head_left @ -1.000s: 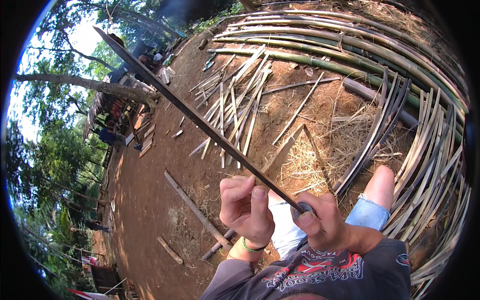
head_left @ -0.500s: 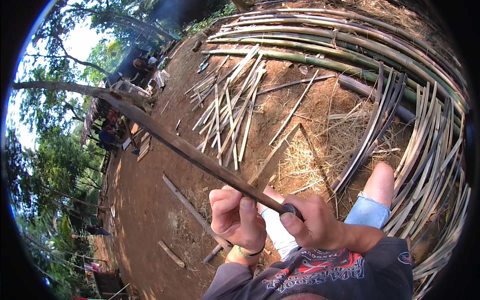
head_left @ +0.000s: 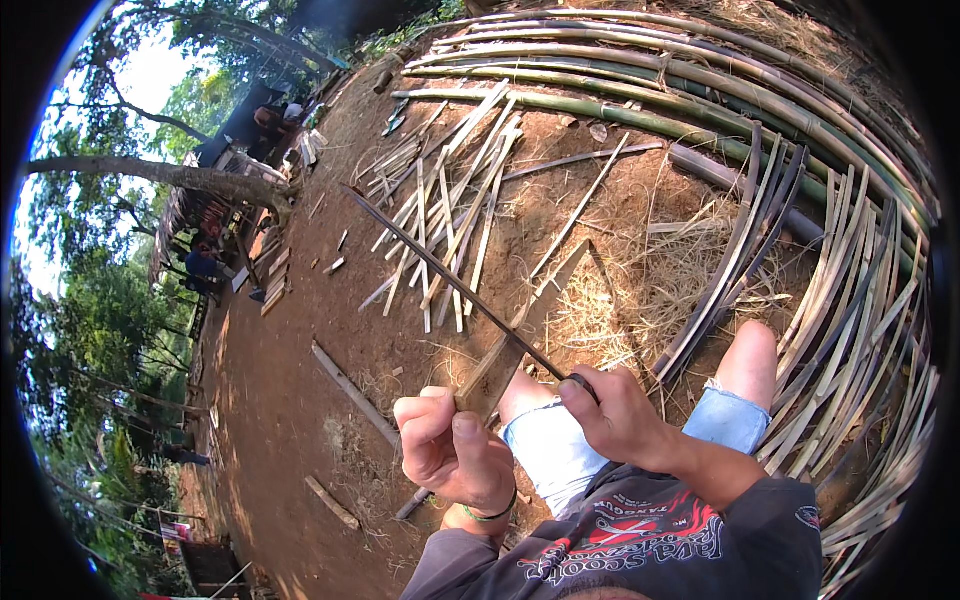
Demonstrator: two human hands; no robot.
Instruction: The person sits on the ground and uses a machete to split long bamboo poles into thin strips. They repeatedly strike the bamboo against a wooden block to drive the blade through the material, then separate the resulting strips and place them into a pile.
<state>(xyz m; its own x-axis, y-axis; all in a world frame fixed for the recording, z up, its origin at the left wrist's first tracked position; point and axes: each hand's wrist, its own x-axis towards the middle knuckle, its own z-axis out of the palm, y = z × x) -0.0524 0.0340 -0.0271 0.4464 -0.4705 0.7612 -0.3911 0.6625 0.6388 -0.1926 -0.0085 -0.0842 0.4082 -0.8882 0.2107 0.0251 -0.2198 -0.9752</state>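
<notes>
My right hand (head_left: 625,415) is closed around the dark handle of a long machete (head_left: 440,268). Its blade runs up and left over the ground, edge-on to me, and crosses a bamboo slat (head_left: 487,370). The near end of that slat is pinched between the thumb and fingers of my left hand (head_left: 455,450), which wears a thin green wristband. From there the slat slants away toward the straw; whether its far end touches the ground I cannot tell. Whether the blade touches the slat is also unclear.
Cut bamboo strips (head_left: 465,215) lie scattered ahead. Long green bamboo poles (head_left: 640,118) stretch across the back. Many split strips (head_left: 840,300) fill the right side, beside straw (head_left: 600,320). A grey stick (head_left: 355,390) lies left of my hands. People (head_left: 205,265) are at the far left.
The machete has come down and away from the camera, its blade now looking narrower and crossing the slat. My left hand has shifted slightly left, and the slat's pinched end now shows.
</notes>
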